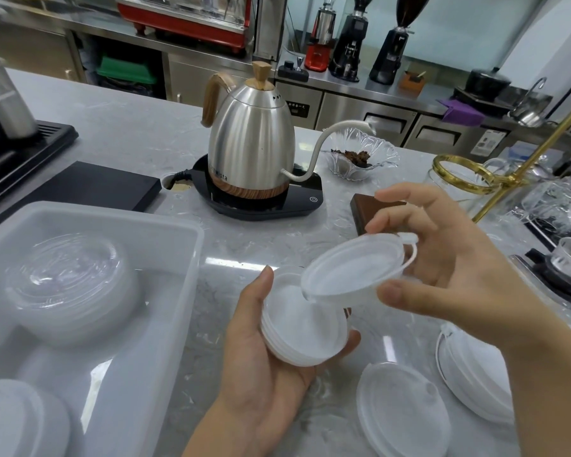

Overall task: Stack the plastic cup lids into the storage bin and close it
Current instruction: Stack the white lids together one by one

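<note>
Just above and right of the left hand (pixel 264 354), the single lid (pixel 350 275) hangs tilted in the right hand (pixel 449 258), its low edge dipping toward the small stack of lids (pixel 302 328) the left palm cups from below. Right hand: thumb and fingers pinch the lid's rim, tab end up and away from the stack. Left hand: thumb and fingers curl round the stack's sides, open face up. So the lid's flat face isn't yet parallel w/ the stack top; it looks like it needs leveling, then dropping straight down to nest. The bin (pixel 192 245) sits left of both hands, open, w/ a clear lid pile (pixel 70 285) already inside, so the left hand is nearer for the transfer. Two more loose lids (pixel 402 413) lie on the counter (pixel 244 242) below the right wrist. Bin cover: not in view.
</note>
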The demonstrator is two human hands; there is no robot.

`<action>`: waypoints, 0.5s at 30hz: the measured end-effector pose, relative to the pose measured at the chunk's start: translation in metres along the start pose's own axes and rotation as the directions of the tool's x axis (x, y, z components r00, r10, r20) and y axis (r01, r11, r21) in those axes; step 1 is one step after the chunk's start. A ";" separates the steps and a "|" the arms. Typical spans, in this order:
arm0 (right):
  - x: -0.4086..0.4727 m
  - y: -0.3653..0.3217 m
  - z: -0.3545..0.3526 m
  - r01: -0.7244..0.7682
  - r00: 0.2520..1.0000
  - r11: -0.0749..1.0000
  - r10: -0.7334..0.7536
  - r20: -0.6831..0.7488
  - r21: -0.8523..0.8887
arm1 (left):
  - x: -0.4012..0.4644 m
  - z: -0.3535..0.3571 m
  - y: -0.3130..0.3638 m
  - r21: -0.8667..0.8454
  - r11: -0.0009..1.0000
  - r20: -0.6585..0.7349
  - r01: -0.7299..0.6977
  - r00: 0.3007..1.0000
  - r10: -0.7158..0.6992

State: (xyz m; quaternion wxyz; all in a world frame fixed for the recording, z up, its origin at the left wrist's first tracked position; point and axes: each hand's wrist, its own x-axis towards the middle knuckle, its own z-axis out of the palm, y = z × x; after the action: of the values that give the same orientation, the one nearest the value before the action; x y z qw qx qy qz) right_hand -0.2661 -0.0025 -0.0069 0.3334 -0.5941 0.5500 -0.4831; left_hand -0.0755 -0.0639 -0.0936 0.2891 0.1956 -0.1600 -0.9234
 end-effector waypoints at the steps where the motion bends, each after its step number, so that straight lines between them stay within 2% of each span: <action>1: 0.000 0.000 0.003 0.007 0.999 1.000 -0.007 0.033 -0.003 | 0.000 0.000 0.000 0.019 1.000 0.023 0.003 1.000 -0.003; 7: 0.000 -0.002 0.013 -0.039 0.980 0.972 0.083 0.182 -0.232 | 0.001 -0.003 -0.003 0.030 0.999 0.124 0.039 0.991 -0.042; 11: -0.004 -0.003 0.013 -0.090 0.939 0.917 0.208 0.274 -0.389 | 0.003 -0.006 -0.005 -0.011 0.999 0.133 0.052 0.990 -0.050; 15: -0.006 -0.010 0.016 -0.133 0.929 0.893 0.263 0.259 -0.431 | 0.005 -0.011 -0.007 -0.006 1.000 0.122 0.030 0.992 -0.030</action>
State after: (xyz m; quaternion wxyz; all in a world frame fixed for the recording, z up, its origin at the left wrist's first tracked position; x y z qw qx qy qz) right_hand -0.2474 0.0027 -0.0042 0.3330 -0.6586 0.6372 -0.2219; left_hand -0.0772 -0.0635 -0.1069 0.2656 0.1400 -0.1709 -0.9384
